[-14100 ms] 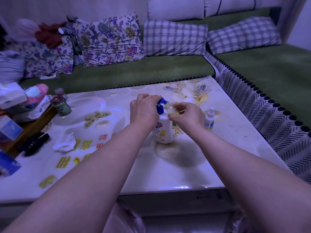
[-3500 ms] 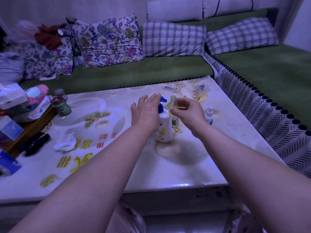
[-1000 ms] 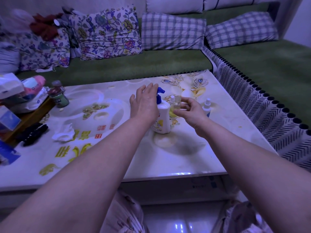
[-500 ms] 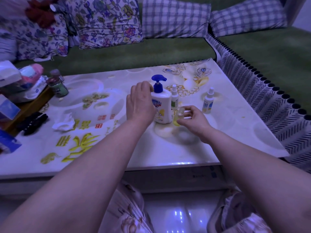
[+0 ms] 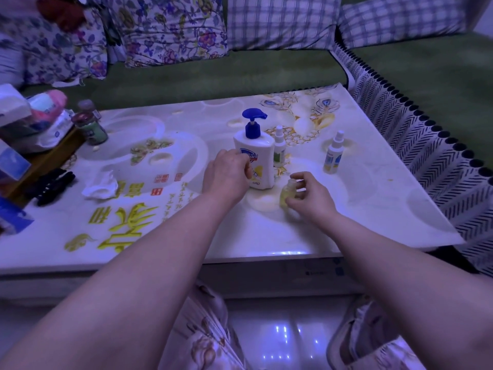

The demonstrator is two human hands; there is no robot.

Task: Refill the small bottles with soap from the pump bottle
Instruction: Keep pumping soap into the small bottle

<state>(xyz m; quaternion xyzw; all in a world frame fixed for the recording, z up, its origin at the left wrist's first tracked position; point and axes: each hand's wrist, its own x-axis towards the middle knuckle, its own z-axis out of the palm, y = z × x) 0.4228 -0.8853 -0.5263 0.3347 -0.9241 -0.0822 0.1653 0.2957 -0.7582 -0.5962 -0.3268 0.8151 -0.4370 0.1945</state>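
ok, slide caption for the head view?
Right hand holds small uncapped bottle on table; left hand rests against pump bottle.

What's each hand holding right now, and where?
Right hand grips the small open bottle around its body. Left hand rests against the pump bottle low on its side.

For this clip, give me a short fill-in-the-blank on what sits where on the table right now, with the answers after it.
1. The pump bottle has a pump head coloured ____.
2. The right hand is around a small yellowish bottle that stands on the ____.
3. The left hand is against the ____ bottle.
4. Besides the one at the right hand, ____ small spray bottles stand upright: one beside the pump bottle, one further right.

Missing words: blue; table; pump; two
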